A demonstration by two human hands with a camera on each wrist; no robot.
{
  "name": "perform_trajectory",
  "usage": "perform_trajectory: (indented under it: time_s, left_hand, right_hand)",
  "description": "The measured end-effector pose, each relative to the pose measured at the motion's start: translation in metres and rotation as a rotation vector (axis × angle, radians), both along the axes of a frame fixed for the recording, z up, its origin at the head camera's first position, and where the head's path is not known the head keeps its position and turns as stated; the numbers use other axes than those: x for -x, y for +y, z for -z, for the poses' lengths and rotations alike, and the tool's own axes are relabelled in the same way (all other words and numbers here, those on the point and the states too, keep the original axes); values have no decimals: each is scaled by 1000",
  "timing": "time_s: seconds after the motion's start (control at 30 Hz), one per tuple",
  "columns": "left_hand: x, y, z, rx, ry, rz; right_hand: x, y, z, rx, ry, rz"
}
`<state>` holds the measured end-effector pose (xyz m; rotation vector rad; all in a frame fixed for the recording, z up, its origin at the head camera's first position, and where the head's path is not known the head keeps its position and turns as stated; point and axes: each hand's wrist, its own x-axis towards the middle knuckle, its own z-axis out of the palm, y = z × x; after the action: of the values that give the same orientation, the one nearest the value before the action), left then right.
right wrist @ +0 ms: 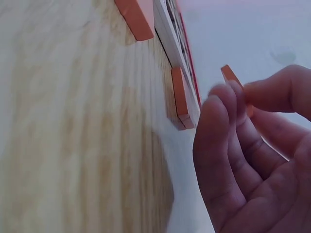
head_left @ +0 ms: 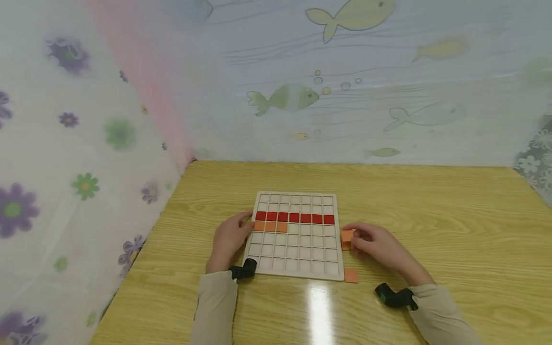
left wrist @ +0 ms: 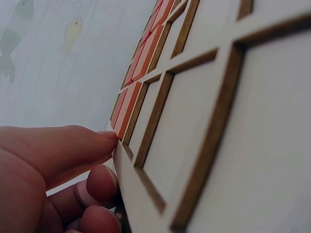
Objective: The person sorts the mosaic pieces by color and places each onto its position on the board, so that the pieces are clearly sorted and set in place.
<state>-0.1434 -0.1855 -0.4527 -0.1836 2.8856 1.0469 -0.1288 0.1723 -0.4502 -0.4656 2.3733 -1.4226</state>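
A pale wooden grid board (head_left: 297, 249) lies on the table, with a full row of red tiles (head_left: 294, 218) and, just below it, three orange tiles (head_left: 270, 226) from the left. My left hand (head_left: 228, 239) grips the board's left edge; the left wrist view puts the thumb (left wrist: 104, 141) at the rim by the end orange tile, with the other fingers curled lower down. Beyond the right edge, my right hand (head_left: 377, 242) pinches an orange tile (right wrist: 229, 74) between thumb and fingers, raised off the table. Under it, an orange piece (right wrist: 181, 94) lies beside the board.
Another orange tile (head_left: 351, 275) lies at the board's lower right corner. The wood-grain table (head_left: 453, 215) extends around the board. A fish-patterned curtain (head_left: 366, 110) hangs behind, and a flowered one (head_left: 86, 143) along the left side.
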Motion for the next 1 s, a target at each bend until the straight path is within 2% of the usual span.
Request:
perform_trajectory:
  time_s: [0.23, 0.53, 0.73, 1.0]
  left_hand:
    - [-1, -1, 1, 16, -8, 1]
    - [-1, -1, 0, 16, -6, -1]
    - [-1, -1, 0, 2, -5, -1]
    - [-1, 0, -1, -5, -16, -5]
  right_hand:
    - [3, -9, -3, -36, 28, 54]
    - [7, -25, -7, -14, 17, 51]
    - [9, -35, -11, 56, 6, 31]
    - [13, -42, -6, 81, -19, 31]
